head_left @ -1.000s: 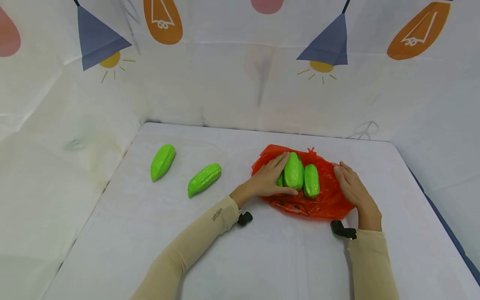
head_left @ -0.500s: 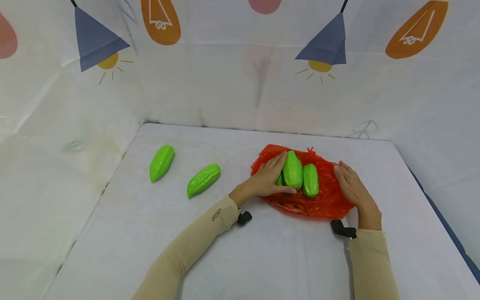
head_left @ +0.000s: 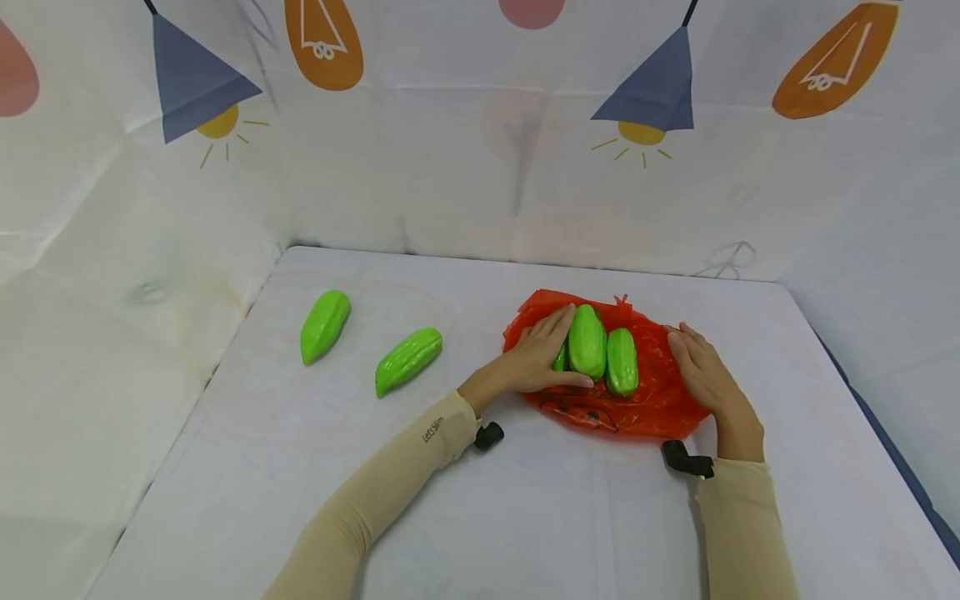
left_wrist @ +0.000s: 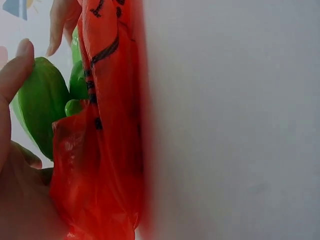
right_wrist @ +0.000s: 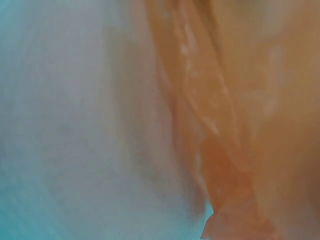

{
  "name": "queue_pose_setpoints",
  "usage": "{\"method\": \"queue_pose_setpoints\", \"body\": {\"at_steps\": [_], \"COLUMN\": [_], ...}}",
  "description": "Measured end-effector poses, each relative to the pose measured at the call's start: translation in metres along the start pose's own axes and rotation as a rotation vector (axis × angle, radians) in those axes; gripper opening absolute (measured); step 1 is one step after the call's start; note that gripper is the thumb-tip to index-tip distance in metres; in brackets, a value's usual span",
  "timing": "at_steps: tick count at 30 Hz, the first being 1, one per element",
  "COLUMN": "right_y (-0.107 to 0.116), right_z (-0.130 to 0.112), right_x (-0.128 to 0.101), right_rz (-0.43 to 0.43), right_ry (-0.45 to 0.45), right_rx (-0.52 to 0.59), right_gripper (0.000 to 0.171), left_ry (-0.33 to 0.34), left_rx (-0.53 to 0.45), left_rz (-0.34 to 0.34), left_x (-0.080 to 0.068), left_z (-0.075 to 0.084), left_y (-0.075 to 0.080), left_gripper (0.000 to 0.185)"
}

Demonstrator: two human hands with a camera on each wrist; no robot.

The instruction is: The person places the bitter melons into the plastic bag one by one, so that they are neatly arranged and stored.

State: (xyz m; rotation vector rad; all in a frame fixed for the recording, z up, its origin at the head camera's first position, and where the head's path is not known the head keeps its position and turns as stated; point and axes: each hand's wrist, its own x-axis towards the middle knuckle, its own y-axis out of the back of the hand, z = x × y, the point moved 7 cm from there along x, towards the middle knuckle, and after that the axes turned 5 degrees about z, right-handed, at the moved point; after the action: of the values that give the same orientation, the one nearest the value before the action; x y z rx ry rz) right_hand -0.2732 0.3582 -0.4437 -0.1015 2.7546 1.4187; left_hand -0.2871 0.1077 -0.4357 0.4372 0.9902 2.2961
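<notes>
A red plastic bag [head_left: 663, 392] with dark printed marks lies flattened on the table. Bright green, ribbed, gourd-like vegetables rest on it: a larger one [head_left: 587, 343], a smaller one [head_left: 622, 362] to its right, and part of another [head_left: 559, 358] beside the left hand. My left hand [head_left: 528, 358] rests on the bag's left side, fingers extended and thumb spread, against the vegetables. In the left wrist view its thumb reaches the tip of a green vegetable [left_wrist: 42, 102]. My right hand [head_left: 703, 375] lies with straight fingers along the bag's right edge. The right wrist view is blurred, showing reddish-orange bag plastic [right_wrist: 225, 165].
Two more green vegetables lie on the left part of the white table [head_left: 525, 517]: one [head_left: 325, 327] farther back, another [head_left: 408, 361] nearer the bag. A white sheet printed with lamps [head_left: 648, 83] hangs behind the table.
</notes>
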Motion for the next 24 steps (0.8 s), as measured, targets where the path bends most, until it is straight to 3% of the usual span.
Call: {"method": "queue_pose_setpoints", "body": {"at_steps": [5, 12, 21, 24], "right_y": [0.001, 0.001, 0.0, -0.002], "right_z": [0.0, 0.001, 0.001, -0.001], "right_x": [0.0, -0.002, -0.002, 0.0], "right_rz": [0.002, 0.001, -0.001, 0.004], "right_ry": [-0.006, 0.002, 0.003, 0.01], "right_rx": [0.008, 0.013, 0.027, 0.04], "right_gripper": [0.065, 0.066, 0.067, 0.067], "left_ry": [-0.012, -0.055, -0.212, -0.23], "left_rx": [-0.091, -0.177, -0.202, -0.209], "left_rz": [-0.01, 0.017, 0.097, 0.123], "left_x": [-0.004, -0.016, -0.039, -0.045], "left_z": [0.007, 0.031, 0.057, 0.058], "left_y": [0.015, 0.057, 0.099, 0.108], "left_gripper": [0.125, 0.126, 0.117, 0.113]}}
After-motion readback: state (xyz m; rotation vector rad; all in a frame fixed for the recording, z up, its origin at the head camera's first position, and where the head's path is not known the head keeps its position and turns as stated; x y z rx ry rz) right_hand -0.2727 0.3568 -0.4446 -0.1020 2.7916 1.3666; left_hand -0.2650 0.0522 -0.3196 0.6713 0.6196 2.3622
